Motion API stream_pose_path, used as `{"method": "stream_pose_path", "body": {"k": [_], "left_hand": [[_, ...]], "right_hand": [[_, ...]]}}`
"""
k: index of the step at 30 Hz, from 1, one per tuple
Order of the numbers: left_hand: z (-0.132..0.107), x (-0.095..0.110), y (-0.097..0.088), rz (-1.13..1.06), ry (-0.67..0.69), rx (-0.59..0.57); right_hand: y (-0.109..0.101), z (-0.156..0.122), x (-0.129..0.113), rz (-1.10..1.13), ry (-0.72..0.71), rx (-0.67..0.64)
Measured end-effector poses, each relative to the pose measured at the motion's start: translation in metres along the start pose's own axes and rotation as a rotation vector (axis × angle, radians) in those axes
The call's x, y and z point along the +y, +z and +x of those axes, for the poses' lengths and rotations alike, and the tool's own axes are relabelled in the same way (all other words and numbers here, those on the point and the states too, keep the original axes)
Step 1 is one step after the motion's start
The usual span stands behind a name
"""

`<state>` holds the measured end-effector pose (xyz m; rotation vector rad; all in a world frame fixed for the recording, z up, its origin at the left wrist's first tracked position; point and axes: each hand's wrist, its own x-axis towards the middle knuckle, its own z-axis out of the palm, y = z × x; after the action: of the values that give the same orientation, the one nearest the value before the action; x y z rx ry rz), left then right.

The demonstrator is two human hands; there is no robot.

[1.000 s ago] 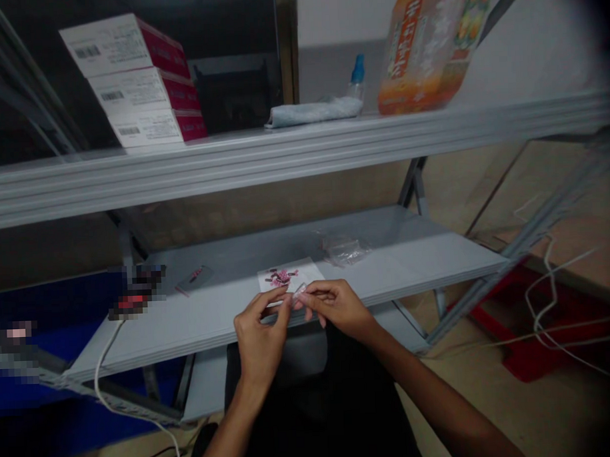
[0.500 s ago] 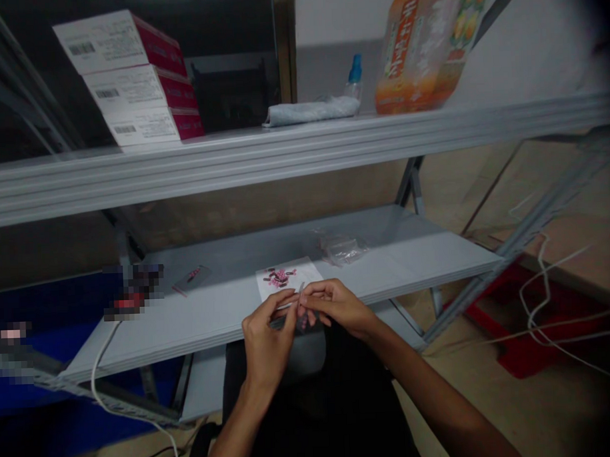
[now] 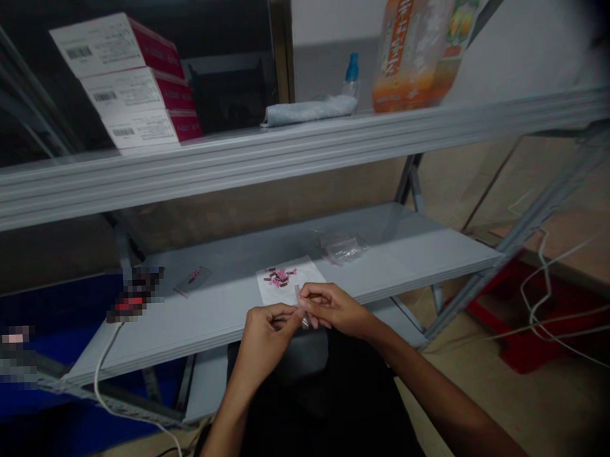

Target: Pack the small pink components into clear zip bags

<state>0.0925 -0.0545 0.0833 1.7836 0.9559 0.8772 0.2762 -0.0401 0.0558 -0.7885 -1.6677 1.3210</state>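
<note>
Left hand (image 3: 268, 333): fingertips pinched on a small clear packet (image 3: 297, 293).
Right hand (image 3: 340, 310): narrow pinch, same packet.
Packet position: between the hands, before the white sheet (image 3: 267, 294).
Change: packet swung from slanted to near upright, left fingertips lower.
Bearing: grip apparently being adjusted.

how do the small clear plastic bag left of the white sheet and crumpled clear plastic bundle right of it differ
The small clear plastic bag lies flat; the crumpled clear plastic bundle is bunched up. The bag shows pink pieces; none show in the bundle. The bag looks smaller than the bundle. Both rest on the grey shelf.
</note>
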Motion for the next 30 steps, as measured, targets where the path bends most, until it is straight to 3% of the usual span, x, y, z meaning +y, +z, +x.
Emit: {"method": "stream_pose_path", "body": {"k": [3,6,12,15,19,23,25,28,30], "left_hand": [[-0.001,-0.001,-0.004,0.024,-0.012,-0.060],[0.000,-0.005,-0.004,0.117,-0.009,-0.031],[0.003,-0.013,-0.006,0.485,-0.098,0.297],[0.002,-0.012,-0.003,0.516,-0.058,0.269],[0.002,-0.006,0.001,0.352,0.071,0.131],[0.010,-0.017,-0.013,0.136,0.111,0.428],[0.016,-0.029,-0.024,-0.040,0.035,0.470],[0.023,-0.048,-0.038,-0.399,-0.115,0.283],[0.027,-0.058,-0.043,-0.527,-0.148,0.218]], "right_hand": [[0.005,-0.001,0.001,-0.122,-0.032,-0.028],[0.009,-0.002,-0.004,-0.302,-0.057,-0.028],[0.005,-0.006,-0.015,-0.625,-0.060,0.172],[0.000,-0.005,-0.007,-0.716,-0.070,0.284],[-0.003,-0.001,0.004,-0.442,-0.079,0.276],[-0.006,0.009,0.005,-0.060,-0.087,0.321],[-0.010,0.021,0.004,0.002,-0.114,0.343],[-0.013,0.047,0.005,-0.003,-0.111,0.298],[-0.014,0.063,0.007,0.010,-0.068,0.248]]}}
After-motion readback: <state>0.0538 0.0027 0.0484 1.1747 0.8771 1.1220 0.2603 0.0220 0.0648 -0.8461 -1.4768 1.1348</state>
